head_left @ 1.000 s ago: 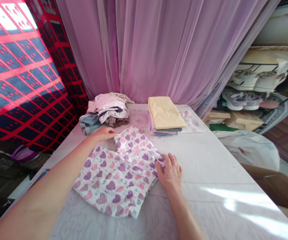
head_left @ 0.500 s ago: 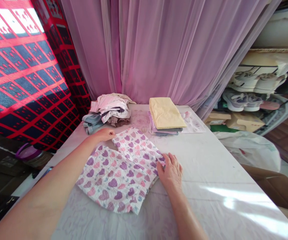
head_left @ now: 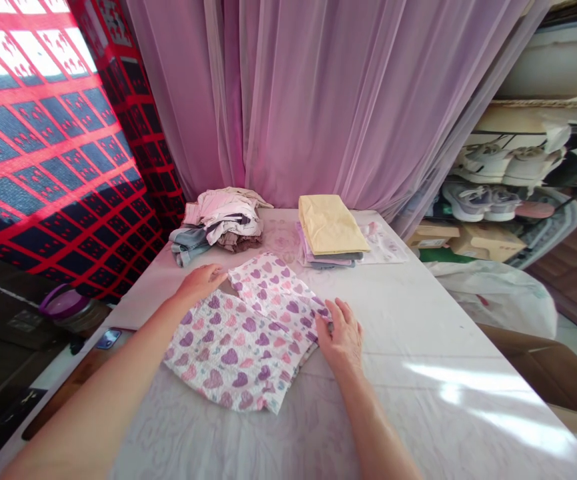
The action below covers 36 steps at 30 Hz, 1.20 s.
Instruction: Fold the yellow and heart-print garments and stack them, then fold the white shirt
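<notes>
A white garment with purple and pink hearts [head_left: 248,340] lies spread on the bed or table in front of me, one part folded over another. My left hand [head_left: 203,280] is at its upper left corner, fingers closed together on the edge. At the right edge of the cloth rests my right hand [head_left: 341,333], its fingers apart and its thumb touching the fabric. Beyond the garment, a loose heap of clothes [head_left: 231,217] sits at the back left. A stack of folded clothes topped by a yellow piece [head_left: 333,223] stands at the back right.
A pale flowered cover [head_left: 418,320] lies over the surface. Purple curtains [head_left: 308,100] hang behind it. To the right are a shoe rack with shoes [head_left: 508,163], a plastic bag [head_left: 493,300] and a cardboard box [head_left: 543,367]. A purple-lidded container [head_left: 71,307] stands at the left.
The view has shifted slightly. My left hand has changed its finger pose a little at the garment's corner. The garment and my right hand have barely moved.
</notes>
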Each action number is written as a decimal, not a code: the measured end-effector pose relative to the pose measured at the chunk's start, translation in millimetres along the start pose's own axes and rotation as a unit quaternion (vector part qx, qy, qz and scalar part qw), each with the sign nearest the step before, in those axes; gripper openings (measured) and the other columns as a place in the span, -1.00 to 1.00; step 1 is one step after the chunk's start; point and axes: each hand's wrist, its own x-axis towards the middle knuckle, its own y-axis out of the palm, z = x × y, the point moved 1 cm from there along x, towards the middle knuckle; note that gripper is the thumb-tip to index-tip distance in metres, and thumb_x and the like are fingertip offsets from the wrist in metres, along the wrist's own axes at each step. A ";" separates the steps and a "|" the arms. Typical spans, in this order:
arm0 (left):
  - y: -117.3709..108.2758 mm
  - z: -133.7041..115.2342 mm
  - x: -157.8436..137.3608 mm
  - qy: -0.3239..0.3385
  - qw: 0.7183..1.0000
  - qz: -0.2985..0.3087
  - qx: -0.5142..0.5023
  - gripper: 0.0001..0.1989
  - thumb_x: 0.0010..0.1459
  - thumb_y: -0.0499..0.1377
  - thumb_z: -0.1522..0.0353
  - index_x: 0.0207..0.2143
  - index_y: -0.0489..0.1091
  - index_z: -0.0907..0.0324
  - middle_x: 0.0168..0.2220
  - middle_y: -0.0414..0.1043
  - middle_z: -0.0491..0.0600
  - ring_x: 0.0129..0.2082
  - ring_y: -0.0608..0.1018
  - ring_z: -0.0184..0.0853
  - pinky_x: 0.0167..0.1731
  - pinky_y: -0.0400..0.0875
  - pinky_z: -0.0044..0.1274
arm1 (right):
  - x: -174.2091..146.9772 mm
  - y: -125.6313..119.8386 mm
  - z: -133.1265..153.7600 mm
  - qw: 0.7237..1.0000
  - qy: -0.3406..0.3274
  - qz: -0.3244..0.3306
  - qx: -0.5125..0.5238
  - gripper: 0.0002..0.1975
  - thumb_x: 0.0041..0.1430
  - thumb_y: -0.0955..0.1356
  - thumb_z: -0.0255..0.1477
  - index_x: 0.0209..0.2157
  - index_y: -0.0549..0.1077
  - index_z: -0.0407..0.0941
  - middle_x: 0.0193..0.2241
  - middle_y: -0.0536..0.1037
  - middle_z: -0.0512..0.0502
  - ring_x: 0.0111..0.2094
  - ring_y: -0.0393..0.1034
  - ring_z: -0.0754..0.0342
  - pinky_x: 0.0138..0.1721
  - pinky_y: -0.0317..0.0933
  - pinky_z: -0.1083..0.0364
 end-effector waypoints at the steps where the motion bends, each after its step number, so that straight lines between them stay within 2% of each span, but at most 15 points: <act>1: -0.6 5.1 -7.9 -0.020 1.000 -0.005 -0.022 -0.46 0.16 0.00 0.00 0.01 0.41 0.14 0.00 0.51 0.07 -0.05 0.55 -0.18 -0.08 0.40 -0.47 | 0.7 -2.4 0.8 0.999 -0.022 -0.025 0.013 -0.67 0.23 0.25 -0.29 -0.04 0.47 -0.08 0.07 0.46 -0.25 0.14 0.29 -0.16 0.06 0.17 -0.17; 4: -3.0 23.1 -30.1 -0.074 0.994 0.001 -0.081 -0.43 0.11 0.04 -0.02 0.03 0.39 0.12 0.00 0.52 0.04 -0.11 0.59 -0.19 -0.14 0.45 -0.49 | 0.7 -16.3 11.5 0.990 -0.107 -0.067 0.069 -0.78 0.24 0.26 -0.40 -0.18 0.52 -0.06 -0.08 0.56 -0.17 0.03 0.38 -0.09 0.02 0.23 -0.10; 6: -6.5 34.0 -41.4 -0.092 0.990 0.012 -0.105 -0.42 0.06 0.07 -0.03 0.03 0.40 0.11 -0.01 0.53 0.03 -0.12 0.59 -0.20 -0.18 0.46 -0.50 | -3.8 -29.5 25.8 0.977 -0.166 -0.040 0.125 -0.81 0.25 0.26 -0.45 -0.23 0.52 -0.07 -0.20 0.59 -0.13 -0.09 0.43 -0.02 -0.01 0.26 -0.05; 9: -16.5 44.8 -52.0 -0.101 0.988 0.037 -0.111 -0.45 -0.06 0.17 -0.03 -0.09 0.46 0.10 -0.08 0.57 0.01 -0.12 0.58 -0.17 -0.22 0.44 -0.53 | -19.7 -48.6 51.6 0.947 -0.238 0.079 0.200 -0.83 0.27 0.27 -0.47 -0.25 0.51 -0.07 -0.31 0.59 -0.09 -0.24 0.45 0.05 -0.09 0.30 0.03; 11: -24.8 48.3 -56.1 -0.104 0.987 0.075 -0.097 -0.50 -0.14 0.21 -0.02 -0.23 0.50 0.10 -0.19 0.60 -0.02 -0.19 0.59 -0.17 -0.30 0.42 -0.54 | -32.8 -57.6 65.8 0.921 -0.271 0.174 0.217 -0.84 0.28 0.29 -0.39 -0.27 0.51 -0.07 -0.34 0.59 -0.09 -0.26 0.45 0.04 -0.14 0.31 0.05; 13: -32.6 49.9 -59.1 -0.108 0.985 0.114 -0.076 -0.55 -0.19 0.23 -0.02 -0.36 0.50 0.10 -0.33 0.60 -0.05 -0.30 0.58 -0.19 -0.40 0.38 -0.54 | -43.7 -62.6 74.1 0.898 -0.294 0.248 0.215 -0.78 0.24 0.34 -0.23 -0.26 0.52 -0.07 -0.31 0.59 -0.11 -0.24 0.44 0.01 -0.14 0.30 0.03; 16: -40.0 50.9 -63.2 -0.117 0.979 0.157 -0.051 -0.60 -0.28 0.27 -0.02 -0.52 0.46 0.10 -0.51 0.52 -0.10 -0.46 0.52 -0.26 -0.53 0.27 -0.55 | -51.9 -64.3 77.3 0.879 -0.313 0.303 0.194 -0.60 0.08 0.42 -0.07 -0.16 0.52 -0.07 -0.19 0.58 -0.13 -0.13 0.42 -0.04 -0.03 0.26 -0.03; 18: -41.1 51.3 -66.0 -0.123 0.974 0.182 -0.050 -0.61 -0.33 0.30 -0.01 -0.61 0.40 0.11 -0.62 0.42 -0.14 -0.54 0.46 -0.31 -0.58 0.21 -0.56 | -53.3 -63.2 76.9 0.878 -0.312 0.320 0.170 -0.58 0.04 0.46 -0.16 -0.08 0.50 -0.06 -0.10 0.56 -0.13 -0.06 0.39 -0.05 0.04 0.22 -0.05; 21: -40.9 51.6 -71.1 -0.146 0.965 0.206 -0.070 -0.60 -0.39 0.33 0.01 -0.67 0.34 0.11 -0.74 0.28 -0.16 -0.61 0.43 -0.30 -0.61 0.20 -0.54 | -53.2 -60.5 77.5 0.886 -0.305 0.319 0.142 -0.73 0.12 0.38 -0.43 -0.09 0.50 -0.06 -0.12 0.57 -0.12 -0.06 0.40 -0.03 0.03 0.23 -0.03; 23: -44.4 51.3 -75.4 -0.162 0.957 0.218 -0.105 -0.60 -0.40 0.34 0.01 -0.60 0.40 0.10 -0.68 0.37 -0.13 -0.57 0.49 -0.23 -0.59 0.28 -0.51 | -51.8 -58.7 78.4 0.888 -0.299 0.321 0.139 -0.75 0.16 0.30 -0.54 -0.14 0.50 -0.07 -0.18 0.59 -0.12 -0.13 0.43 -0.02 -0.04 0.26 -0.01; 25: -54.2 49.4 -78.5 -0.159 0.940 0.234 -0.190 -0.53 -0.36 0.35 0.01 -0.40 0.50 0.08 -0.44 0.56 -0.06 -0.39 0.59 -0.16 -0.49 0.40 -0.48 | -47.4 -57.2 78.1 0.893 -0.263 0.333 0.149 -0.73 0.18 0.25 -0.53 -0.14 0.51 -0.08 -0.23 0.60 -0.12 -0.19 0.45 -0.01 -0.11 0.29 0.02; 28: -78.0 42.1 -73.9 -0.139 0.905 0.237 -0.324 -0.36 -0.32 0.38 0.06 -0.10 0.51 0.02 -0.08 0.58 -0.01 -0.12 0.59 -0.14 -0.27 0.49 -0.48 | -31.9 -55.6 73.3 0.907 -0.135 0.337 0.213 -0.72 0.22 0.21 -0.41 -0.16 0.52 -0.08 -0.28 0.60 -0.09 -0.30 0.47 0.03 -0.21 0.32 0.08; 32: -96.2 15.3 -38.4 -0.133 0.905 0.194 -0.356 -0.40 -0.20 0.29 -0.02 -0.12 0.50 0.11 -0.12 0.59 0.05 -0.13 0.60 -0.12 -0.37 0.48 -0.50 | 0.0 -50.2 55.1 0.894 0.077 0.284 0.337 -0.60 0.19 0.23 -0.15 -0.19 0.51 -0.13 -0.43 0.56 -0.07 -0.41 0.45 0.02 -0.39 0.33 0.10; 34: -89.7 -6.8 -11.9 -0.123 0.907 0.167 -0.367 -0.44 -0.08 0.22 -0.02 -0.11 0.48 0.13 -0.08 0.57 0.06 -0.12 0.60 -0.16 -0.46 0.41 -0.56 | 14.3 -44.0 40.1 0.885 0.176 0.248 0.354 -0.49 0.13 0.23 -0.05 -0.15 0.49 -0.16 -0.47 0.54 -0.06 -0.47 0.43 0.01 -0.47 0.31 0.10; 36: -73.5 -31.1 14.0 -0.091 0.913 0.157 -0.366 -0.47 -0.01 0.22 0.06 -0.01 0.42 0.10 0.04 0.52 0.04 -0.09 0.59 -0.23 -0.47 0.39 -0.59 | 24.0 -36.8 23.2 0.900 0.225 0.204 0.312 -0.43 0.09 0.23 0.00 -0.14 0.48 -0.19 -0.48 0.53 -0.09 -0.47 0.43 -0.01 -0.47 0.31 0.07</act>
